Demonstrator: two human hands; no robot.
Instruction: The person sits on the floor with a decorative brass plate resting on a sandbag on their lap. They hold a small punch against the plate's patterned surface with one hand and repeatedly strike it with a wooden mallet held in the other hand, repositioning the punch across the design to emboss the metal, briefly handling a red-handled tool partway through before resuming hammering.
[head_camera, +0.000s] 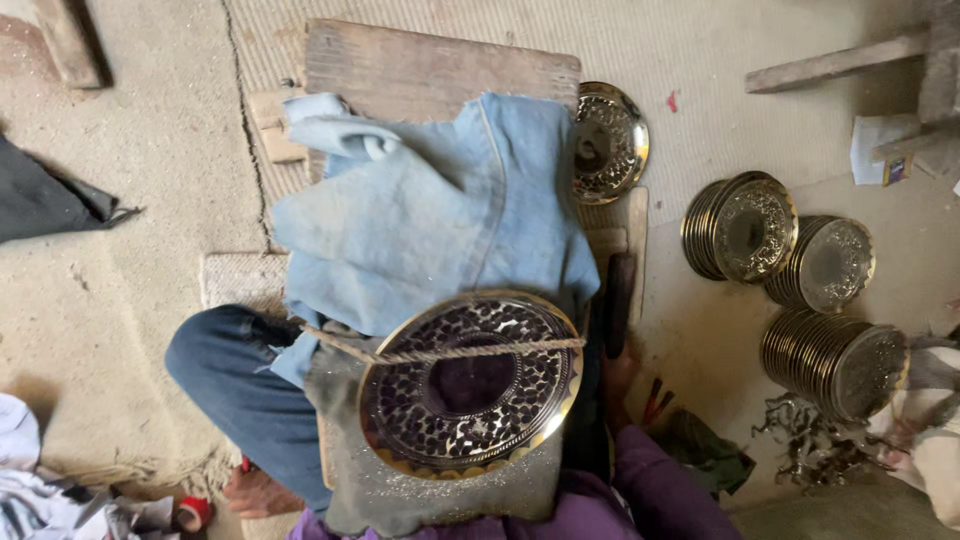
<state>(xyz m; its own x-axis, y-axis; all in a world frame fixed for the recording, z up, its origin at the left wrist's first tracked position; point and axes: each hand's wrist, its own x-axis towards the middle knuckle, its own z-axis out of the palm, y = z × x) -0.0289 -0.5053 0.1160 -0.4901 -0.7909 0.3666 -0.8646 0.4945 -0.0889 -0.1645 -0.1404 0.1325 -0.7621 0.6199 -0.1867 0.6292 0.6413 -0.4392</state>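
A round brass plate (470, 385) with a dark engraved pattern rests on my lap, on a grey cloth (440, 495). A thin rope (450, 351) runs tight across the plate's upper part. My right hand (620, 383) shows at the plate's right edge, coming out of a purple sleeve. It is closed around the lower end of a dark wooden tool handle (619, 298) that points away from me. Most of the hand is hidden behind the plate and cloth. My left hand is out of sight.
A blue cloth (440, 210) drapes over a wooden board (440, 65) ahead. One brass plate (608, 142) lies beside it. Three stacks of plates (742, 226) (830, 262) (836, 362) stand on the right, with metal shavings (810, 440) and red-handled tools (655, 400) nearby. My bare foot (255, 490) is lower left.
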